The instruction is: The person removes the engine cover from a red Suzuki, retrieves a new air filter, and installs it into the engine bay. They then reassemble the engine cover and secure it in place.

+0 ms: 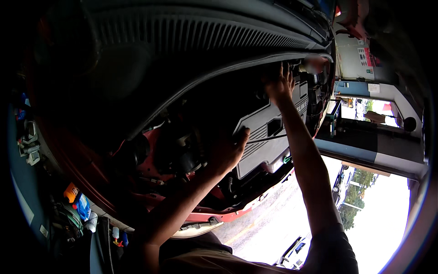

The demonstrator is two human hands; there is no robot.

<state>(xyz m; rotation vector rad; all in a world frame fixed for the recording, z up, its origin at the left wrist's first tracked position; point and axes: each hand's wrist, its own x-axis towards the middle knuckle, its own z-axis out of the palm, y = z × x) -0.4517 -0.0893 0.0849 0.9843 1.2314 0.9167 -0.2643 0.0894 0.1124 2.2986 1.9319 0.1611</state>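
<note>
Both bare hands reach into a car's engine bay, over a grey plastic engine cover (267, 150) that lies between them, ahead of and to the right of the left hand (230, 154) and just below the right hand (279, 87). The left hand has its thumb up beside the cover's near left corner; its fingers sink into shadow, so whether they grip anything cannot be told. The right hand's fingers are spread apart over the far edge, and what they touch is unclear. The right forearm crosses the cover and hides part of it.

Left of the left hand, dark hoses and fittings crowd against red painted bodywork (80, 157), smooth and curved. Beyond both hands, a rubber weatherstrip (200, 84) sweeps in a long arc, with a slatted cowl grille (173, 34) behind it. Just right of the right hand sits a pale, blurred rounded part (313, 65).

The cover is matte and flat, with parallel ribs, a dark angular recess and raised lettering beside the right forearm. Well to the left hand's lower left stand an orange bottle (71, 192) and a blue container (83, 208); far right of the right hand, a printed poster (364, 57) hangs on the wall, its text too small to read.
</note>
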